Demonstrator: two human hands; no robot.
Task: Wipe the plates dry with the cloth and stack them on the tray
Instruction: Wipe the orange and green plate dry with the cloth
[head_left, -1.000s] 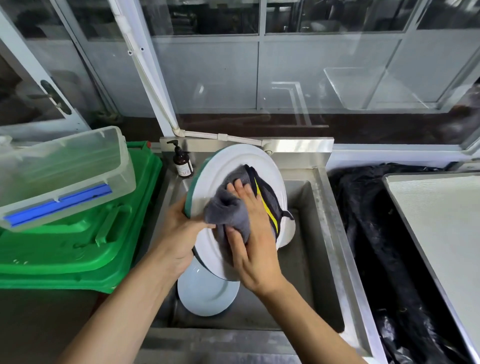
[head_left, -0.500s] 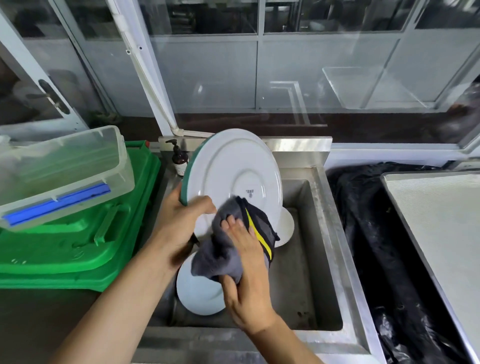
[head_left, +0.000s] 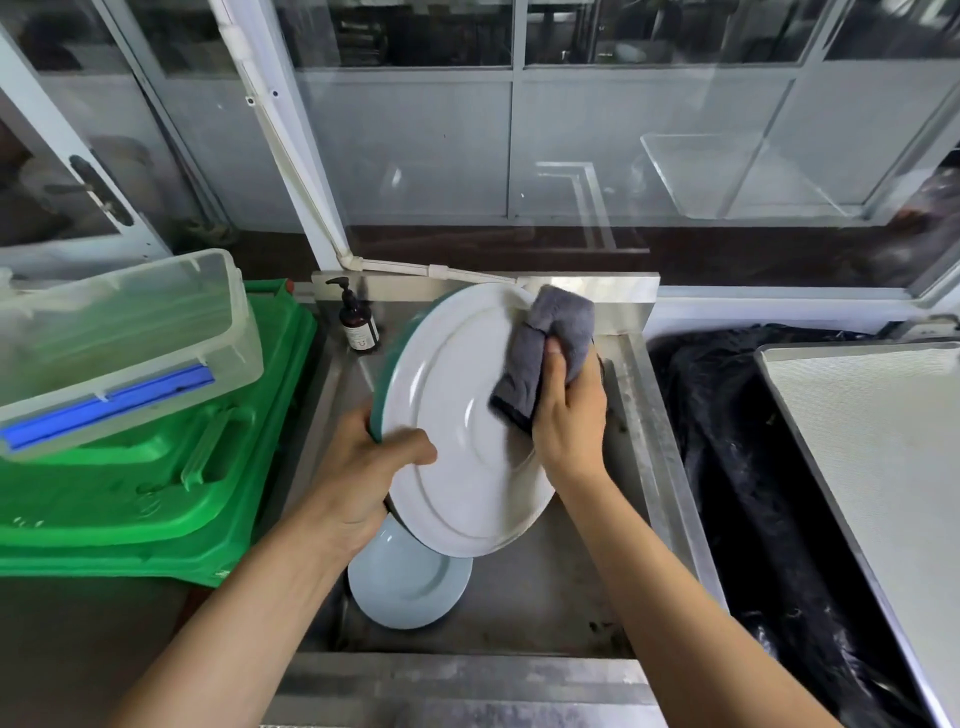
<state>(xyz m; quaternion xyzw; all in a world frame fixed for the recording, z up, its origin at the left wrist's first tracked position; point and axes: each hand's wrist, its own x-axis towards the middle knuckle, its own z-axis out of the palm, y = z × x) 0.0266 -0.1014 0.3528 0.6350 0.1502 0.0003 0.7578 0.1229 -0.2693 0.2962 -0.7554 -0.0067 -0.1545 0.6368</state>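
Note:
A large white plate (head_left: 457, 447) with a green rim is held tilted over the steel sink (head_left: 628, 415), its underside toward me. My left hand (head_left: 363, 473) grips its left edge, thumb on the white face. My right hand (head_left: 569, 415) grips a grey cloth (head_left: 550, 353) and presses it on the plate's upper right rim. A smaller pale plate (head_left: 410, 582) lies flat in the sink below, partly hidden by the big plate. The metal tray (head_left: 883, 467) lies at the right with nothing on the part I see.
A brown pump bottle (head_left: 357, 325) stands at the sink's back left corner. Green crates (head_left: 156, 467) with a clear lidded box (head_left: 119, 338) on top fill the left. Black plastic sheeting (head_left: 737, 467) lies between sink and tray. Windows run behind.
My right hand swept the cloth from the plate's lower edge up to its upper right rim. The plate dropped lower and tilted more to the right in my left hand.

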